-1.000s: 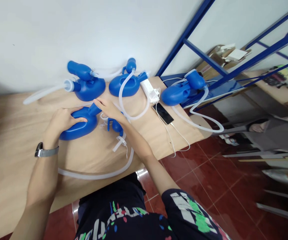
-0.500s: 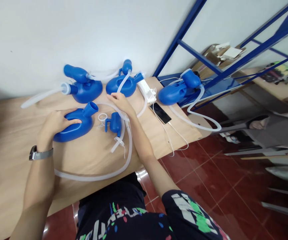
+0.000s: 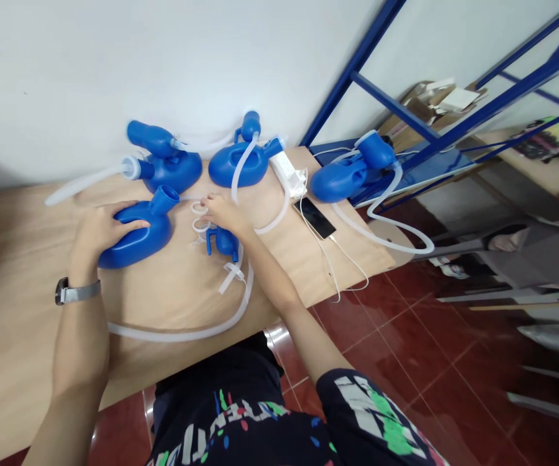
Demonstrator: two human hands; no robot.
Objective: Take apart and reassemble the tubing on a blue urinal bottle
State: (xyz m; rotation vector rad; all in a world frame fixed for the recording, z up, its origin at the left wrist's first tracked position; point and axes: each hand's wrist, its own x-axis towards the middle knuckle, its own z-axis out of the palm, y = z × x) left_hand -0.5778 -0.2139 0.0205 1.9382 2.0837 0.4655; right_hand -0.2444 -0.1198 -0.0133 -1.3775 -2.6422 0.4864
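Observation:
My left hand [image 3: 107,230] is wrapped round the near blue bottle [image 3: 150,236], which lies on the table with its open neck [image 3: 165,199] up to the right. My right hand [image 3: 218,210] pinches a white ring [image 3: 199,207] above the small blue cup with a handle [image 3: 225,243]. Another white ring [image 3: 201,225] lies just below those fingertips. Below the cup are a white clip piece [image 3: 233,272] and a long translucent hose [image 3: 177,336] curving along the table's front.
Blue bottles with cups and hoses stand at the back left [image 3: 175,171], back middle [image 3: 238,165] and right [image 3: 337,180]. A white power strip [image 3: 286,173] and a phone [image 3: 315,218] with cables lie between them. A blue metal frame [image 3: 393,107] rises at the right.
My right hand has moved left and down from beside the back middle bottle and has taken hold of a white ring. The near bottle has shifted slightly up and left with my left hand.

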